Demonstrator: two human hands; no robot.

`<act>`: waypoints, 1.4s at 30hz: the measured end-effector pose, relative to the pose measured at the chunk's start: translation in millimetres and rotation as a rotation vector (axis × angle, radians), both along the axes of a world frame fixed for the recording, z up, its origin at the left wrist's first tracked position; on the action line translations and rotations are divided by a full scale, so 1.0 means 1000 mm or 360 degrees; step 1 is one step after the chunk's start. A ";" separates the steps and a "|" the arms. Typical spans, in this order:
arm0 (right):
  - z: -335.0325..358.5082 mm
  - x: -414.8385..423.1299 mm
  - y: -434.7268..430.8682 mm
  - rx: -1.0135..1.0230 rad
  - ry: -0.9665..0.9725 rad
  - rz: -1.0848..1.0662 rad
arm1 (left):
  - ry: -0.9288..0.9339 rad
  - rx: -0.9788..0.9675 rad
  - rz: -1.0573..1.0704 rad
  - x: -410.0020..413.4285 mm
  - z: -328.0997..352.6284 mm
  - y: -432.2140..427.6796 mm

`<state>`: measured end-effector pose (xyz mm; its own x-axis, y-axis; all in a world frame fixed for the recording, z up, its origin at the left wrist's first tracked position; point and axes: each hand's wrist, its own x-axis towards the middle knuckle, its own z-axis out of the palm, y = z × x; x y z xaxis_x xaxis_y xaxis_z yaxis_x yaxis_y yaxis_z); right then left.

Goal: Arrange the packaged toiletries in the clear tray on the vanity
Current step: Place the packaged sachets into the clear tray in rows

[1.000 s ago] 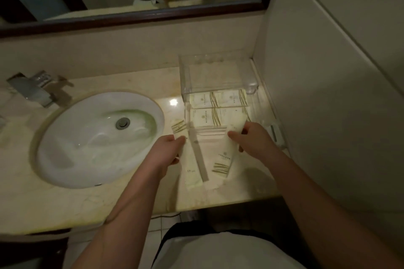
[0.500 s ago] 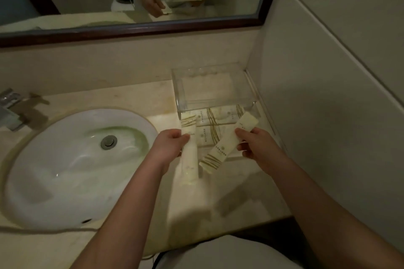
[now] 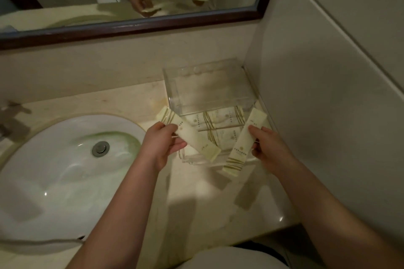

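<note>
A clear tray (image 3: 192, 160) lies on the vanity by the right wall, with its raised clear lid (image 3: 207, 87) behind it. Two cream striped packets (image 3: 218, 119) lie flat inside the tray. My left hand (image 3: 160, 145) grips a long cream packet (image 3: 192, 137) that slants over the tray's left side. My right hand (image 3: 270, 148) holds another long cream packet (image 3: 242, 144), tilted over the tray's right side with its striped end toward me.
A white oval sink (image 3: 65, 172) with a metal drain (image 3: 100, 148) fills the left of the beige counter (image 3: 196, 214). A dark-framed mirror (image 3: 131, 26) runs along the back wall. A tiled wall (image 3: 328, 116) closes in the right side. A tap (image 3: 8, 120) sits far left.
Both hands have lifted and spread apart with their packets. The left packet has turned from upright to slanting across the tray. The camera view has shifted right and closer.
</note>
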<state>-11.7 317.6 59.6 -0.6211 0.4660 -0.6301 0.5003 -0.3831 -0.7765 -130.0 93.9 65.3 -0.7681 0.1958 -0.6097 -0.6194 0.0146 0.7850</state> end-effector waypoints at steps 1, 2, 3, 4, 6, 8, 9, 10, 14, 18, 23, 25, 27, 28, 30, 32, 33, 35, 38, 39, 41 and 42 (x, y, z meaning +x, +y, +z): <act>0.001 -0.002 0.003 -0.0006 0.0009 -0.0026 | 0.0010 -0.0006 0.0017 0.000 0.001 0.002; 0.002 -0.004 0.005 -0.0019 0.0022 -0.0048 | 0.0024 -0.0028 0.0036 -0.001 0.001 0.003; 0.002 -0.004 0.008 -0.0029 0.0029 -0.0060 | 0.0041 -0.0051 0.0056 -0.001 0.002 0.005; 0.002 -0.006 0.010 -0.0032 0.0029 -0.0058 | 0.0055 -0.0056 0.0074 0.000 0.002 0.006; 0.001 -0.007 0.014 -0.0029 0.0013 -0.0045 | 0.0064 -0.0045 0.0083 0.002 0.005 0.009; 0.000 -0.007 0.015 -0.0041 0.0008 -0.0049 | 0.0066 -0.0043 0.0080 0.003 0.006 0.011; 0.000 -0.007 0.016 -0.0047 0.0009 -0.0048 | 0.0067 -0.0039 0.0081 0.004 0.006 0.011; -0.001 -0.007 0.016 -0.0049 0.0008 -0.0042 | 0.0062 -0.0033 0.0083 0.004 0.005 0.012; -0.002 -0.008 0.017 -0.0028 -0.0002 -0.0034 | 0.0032 -0.0045 0.0088 0.004 0.001 0.013; -0.002 -0.008 0.020 -0.0036 -0.0004 -0.0012 | 0.0061 -0.0085 0.0065 0.003 -0.004 0.014; -0.001 -0.008 0.021 -0.0036 0.0013 0.0002 | 0.0235 -0.0306 -0.0070 0.002 -0.004 0.021; -0.001 -0.008 0.020 -0.0027 0.0014 0.0015 | 0.0315 -0.0373 -0.0208 0.001 0.001 0.028; -0.002 -0.008 0.020 -0.0022 0.0006 0.0021 | 0.0393 -0.0445 -0.0383 0.000 0.007 0.037; -0.003 -0.007 0.019 -0.0026 0.0007 0.0019 | 0.0424 -0.0473 -0.0444 -0.001 0.009 0.041; -0.004 -0.005 0.018 -0.0038 0.0016 0.0007 | 0.0436 -0.0467 -0.0494 -0.004 0.013 0.047; -0.004 -0.003 0.018 -0.0040 0.0018 0.0003 | 0.0384 -0.0402 -0.0481 -0.005 0.016 0.050; -0.004 -0.002 0.018 -0.0038 0.0019 0.0009 | 0.0348 -0.0365 -0.0460 -0.005 0.016 0.051; -0.004 0.000 0.018 -0.0029 0.0014 0.0012 | 0.0268 -0.0297 -0.0410 -0.005 0.012 0.051; -0.005 0.001 0.019 -0.0015 0.0008 0.0009 | 0.0086 -0.0179 -0.0262 -0.006 0.007 0.048; -0.005 0.002 0.019 -0.0017 0.0011 0.0008 | -0.0016 -0.0108 -0.0178 -0.006 0.004 0.046; -0.006 0.003 0.020 -0.0032 0.0028 -0.0014 | -0.0205 -0.0046 -0.0025 -0.006 -0.003 0.041; -0.006 0.004 0.020 -0.0035 0.0034 -0.0030 | -0.0277 -0.0051 0.0032 -0.004 -0.006 0.040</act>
<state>-8.1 337.9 53.6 -0.6257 0.4637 -0.6273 0.4765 -0.4095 -0.7780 -134.3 133.7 59.4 -0.6540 0.1599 -0.7394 -0.7462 0.0243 0.6653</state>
